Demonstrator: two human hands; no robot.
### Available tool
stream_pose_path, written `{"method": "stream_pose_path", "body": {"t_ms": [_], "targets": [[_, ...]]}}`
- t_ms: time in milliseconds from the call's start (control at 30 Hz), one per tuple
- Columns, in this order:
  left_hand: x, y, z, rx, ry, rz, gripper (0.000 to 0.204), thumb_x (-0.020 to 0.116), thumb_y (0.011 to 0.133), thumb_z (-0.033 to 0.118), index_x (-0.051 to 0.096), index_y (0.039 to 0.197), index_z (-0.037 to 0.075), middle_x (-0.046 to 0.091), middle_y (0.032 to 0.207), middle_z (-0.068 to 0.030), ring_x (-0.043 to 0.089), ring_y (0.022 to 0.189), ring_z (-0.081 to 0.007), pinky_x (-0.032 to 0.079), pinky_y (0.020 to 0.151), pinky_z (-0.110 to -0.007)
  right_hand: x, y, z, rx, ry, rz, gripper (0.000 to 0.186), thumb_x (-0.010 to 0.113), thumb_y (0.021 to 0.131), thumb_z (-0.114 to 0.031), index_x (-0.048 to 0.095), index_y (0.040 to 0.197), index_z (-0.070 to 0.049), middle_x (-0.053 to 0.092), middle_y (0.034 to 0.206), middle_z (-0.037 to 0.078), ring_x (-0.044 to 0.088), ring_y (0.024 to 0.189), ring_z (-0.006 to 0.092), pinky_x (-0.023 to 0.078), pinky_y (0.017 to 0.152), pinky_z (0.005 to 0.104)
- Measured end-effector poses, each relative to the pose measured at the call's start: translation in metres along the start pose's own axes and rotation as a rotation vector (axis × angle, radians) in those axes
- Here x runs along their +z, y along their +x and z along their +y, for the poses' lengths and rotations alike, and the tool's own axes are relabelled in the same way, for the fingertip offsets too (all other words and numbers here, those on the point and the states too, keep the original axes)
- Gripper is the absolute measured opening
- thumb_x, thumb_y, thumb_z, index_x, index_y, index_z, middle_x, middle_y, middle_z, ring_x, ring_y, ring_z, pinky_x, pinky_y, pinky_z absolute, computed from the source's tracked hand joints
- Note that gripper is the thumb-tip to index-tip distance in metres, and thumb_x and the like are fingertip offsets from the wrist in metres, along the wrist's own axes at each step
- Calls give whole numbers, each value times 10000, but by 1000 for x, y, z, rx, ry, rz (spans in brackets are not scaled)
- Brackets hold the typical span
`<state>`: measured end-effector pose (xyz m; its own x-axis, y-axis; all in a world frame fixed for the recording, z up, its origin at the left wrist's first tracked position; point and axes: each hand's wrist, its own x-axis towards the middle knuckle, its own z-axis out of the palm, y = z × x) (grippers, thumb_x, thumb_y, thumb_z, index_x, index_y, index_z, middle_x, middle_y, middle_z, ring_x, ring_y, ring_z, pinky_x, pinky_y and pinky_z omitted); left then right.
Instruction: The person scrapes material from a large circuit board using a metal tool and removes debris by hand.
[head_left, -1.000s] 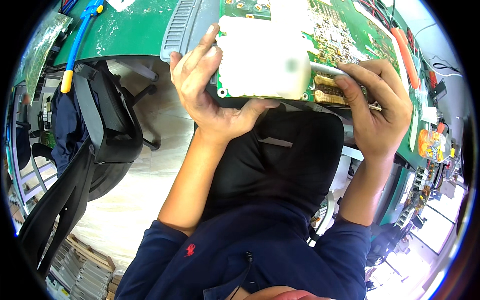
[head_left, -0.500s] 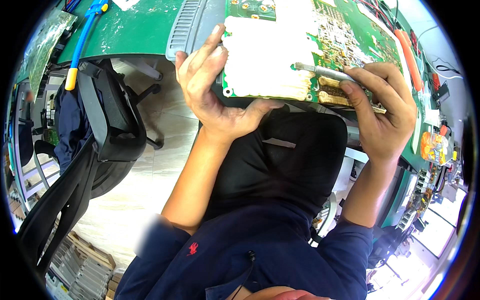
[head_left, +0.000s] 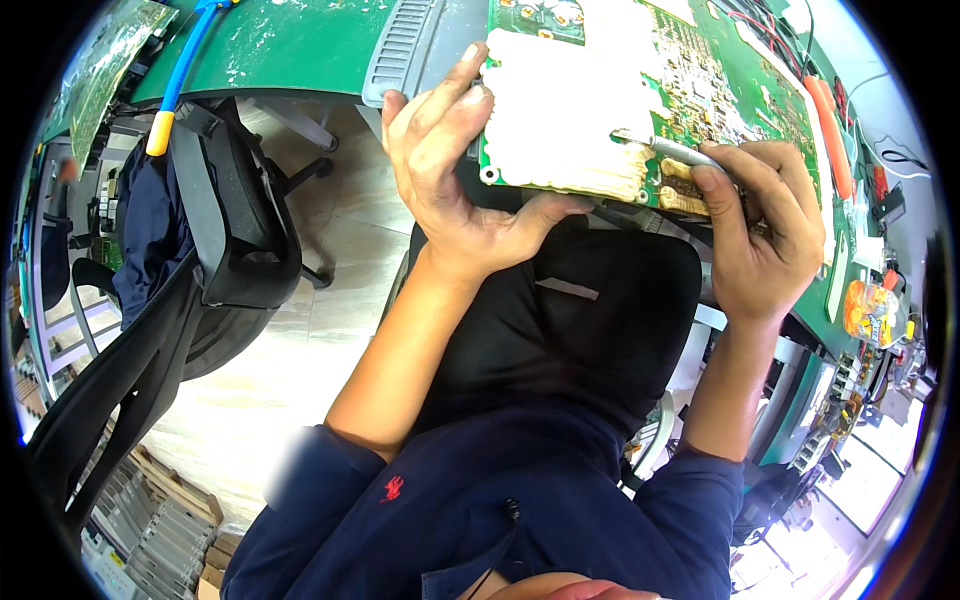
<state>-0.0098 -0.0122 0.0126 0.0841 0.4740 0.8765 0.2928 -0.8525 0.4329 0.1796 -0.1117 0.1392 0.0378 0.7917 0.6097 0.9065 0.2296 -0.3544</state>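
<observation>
A green circuit board (head_left: 755, 95) is at the top centre, with a large white coated area (head_left: 560, 100) and golden blocks along its near edge. My left hand (head_left: 460, 180) grips the board's left side, fingers curled up along the edge and thumb under the near edge. My right hand (head_left: 760, 230) holds a thin silver metal tool (head_left: 675, 150), its tip on the white area near that area's right edge. A grey plastic piece (head_left: 405, 50) with vents lies behind my left fingers.
Green bench (head_left: 280, 45) with a blue-and-yellow handled tool (head_left: 185, 70) and another board (head_left: 110, 70) at left. Orange-handled tools (head_left: 830, 130), wires and small items line the right. A black chair (head_left: 235, 230) stands left below the bench.
The board and both hands sit further right in view. The tool's tip, hidden in a blurred bright patch a second ago, shows against the white area.
</observation>
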Motion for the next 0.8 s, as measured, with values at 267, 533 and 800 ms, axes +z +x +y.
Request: {"method": "stream_pose_path", "body": {"t_ms": [267,533,800], "targets": [[0,0,1,-6,8,0,927,810,736,632,361,1330,81,593,1322,-198,563,1295,-377,177,1188,-508,-6,2,0,-22,-2,-45,185,812,767,15,747,940,15,660,851,96,622,743,180,486,646,267],[0,-1,-2,11,8,-3,932,809,740,630,354,1337,79,582,1325,-189,561,1297,-380,174,1189,-506,-10,6,1,-94,2,-96,201,806,755,27,745,946,23,661,861,97,639,760,194,504,671,274],[0,-1,-2,1,-4,2,930,816,740,619,354,1335,73,574,1327,-185,557,1301,-381,174,1189,-506,-22,17,3,-116,-15,-177,202,789,755,55,740,949,26,662,851,98,644,770,193,506,686,272]]}}
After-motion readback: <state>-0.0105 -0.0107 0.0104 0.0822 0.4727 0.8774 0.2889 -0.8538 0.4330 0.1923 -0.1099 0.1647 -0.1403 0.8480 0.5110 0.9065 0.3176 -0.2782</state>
